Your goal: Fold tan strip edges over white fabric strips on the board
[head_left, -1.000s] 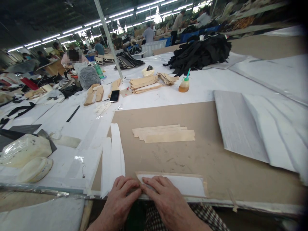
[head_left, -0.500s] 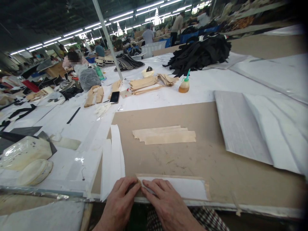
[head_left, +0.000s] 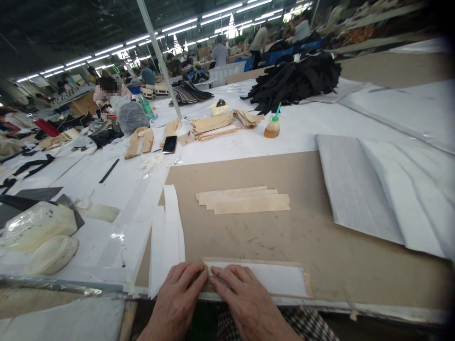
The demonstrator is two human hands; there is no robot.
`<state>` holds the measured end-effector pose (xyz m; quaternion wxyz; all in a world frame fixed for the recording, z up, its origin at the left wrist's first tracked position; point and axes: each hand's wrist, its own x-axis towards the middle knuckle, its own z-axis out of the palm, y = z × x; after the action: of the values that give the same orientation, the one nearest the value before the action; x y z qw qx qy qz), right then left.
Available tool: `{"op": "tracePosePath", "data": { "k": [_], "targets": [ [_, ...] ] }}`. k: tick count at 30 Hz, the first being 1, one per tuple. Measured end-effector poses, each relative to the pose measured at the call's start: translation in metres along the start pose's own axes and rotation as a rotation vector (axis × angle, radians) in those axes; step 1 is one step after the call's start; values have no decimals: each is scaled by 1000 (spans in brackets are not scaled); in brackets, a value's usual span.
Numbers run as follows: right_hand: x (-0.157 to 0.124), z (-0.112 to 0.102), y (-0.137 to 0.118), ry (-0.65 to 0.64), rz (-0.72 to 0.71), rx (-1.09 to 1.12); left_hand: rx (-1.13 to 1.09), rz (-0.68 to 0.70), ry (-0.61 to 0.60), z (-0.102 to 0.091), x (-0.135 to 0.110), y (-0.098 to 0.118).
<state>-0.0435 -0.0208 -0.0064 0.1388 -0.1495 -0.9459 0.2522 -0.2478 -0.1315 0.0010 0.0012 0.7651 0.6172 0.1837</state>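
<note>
At the table's front edge lies a tan strip [head_left: 307,282], its material unclear, with a white strip [head_left: 282,278] laid flat on top; a tan border shows along the far edge and right end. My left hand [head_left: 179,290] pinches the tan strip's left end, thumb and fingers drawn together. Close beside it, my right hand [head_left: 243,292] has its thumb and fingers closed at that same end, on the white strip. The tips of both hands nearly meet, and the bit between them is mostly hidden. Several loose tan strips [head_left: 245,200] lie overlapped beyond my hands.
White strips [head_left: 167,241] lie left of my left hand on the brown board [head_left: 284,241]. Grey-white sheets [head_left: 366,189] rest at right. Farther back are a glue bottle [head_left: 272,128], a phone [head_left: 169,145] and a black strip pile [head_left: 295,80]. A container [head_left: 39,225] stands at left.
My hands stay at the strip's left end with only a very slight shift of the fingers. In the background, a standing person leans more to the right.
</note>
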Motion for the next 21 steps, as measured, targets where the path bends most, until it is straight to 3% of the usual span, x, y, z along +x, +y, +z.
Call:
{"op": "tracePosePath", "data": {
  "k": [3, 6, 9, 13, 21],
  "targets": [
    [4, -1, -4, 34, 21, -36, 8, 13, -36, -2, 0, 0],
    [7, 4, -5, 86, 20, -125, -109, -65, -37, -4, 2, 2],
    [7, 11, -3, 115, -1, -192, -244, -214, 48, -3, 6, 5],
    [8, 16, 0, 139, -19, -230, -248, -360, 168, 5, 13, 8],
    [9, 17, 2, 212, -46, -251, -163, -309, 220, 15, 14, 4]
  ]
}}
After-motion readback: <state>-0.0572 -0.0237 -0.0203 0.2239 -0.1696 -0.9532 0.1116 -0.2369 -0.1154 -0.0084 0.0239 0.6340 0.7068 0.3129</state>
